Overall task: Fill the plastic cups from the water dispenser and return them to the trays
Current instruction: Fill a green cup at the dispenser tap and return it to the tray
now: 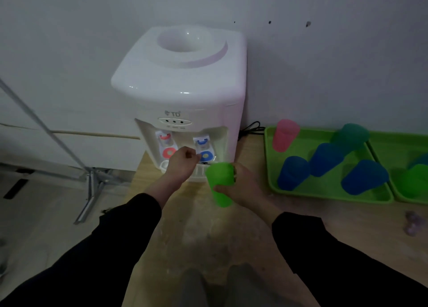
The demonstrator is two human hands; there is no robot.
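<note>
A white water dispenser stands on the wooden floor against the wall, with a red tap on the left and a blue tap on the right. My right hand grips a green plastic cup upright, just in front of and slightly right of the blue tap. With fingers curled, my left hand reaches to the blue tap's lever. Whether water flows is not visible.
A green tray at the right holds a pink cup, a teal cup and three blue cups. A second green tray with more cups sits further right. A metal stand is at the left, a black cable behind the dispenser.
</note>
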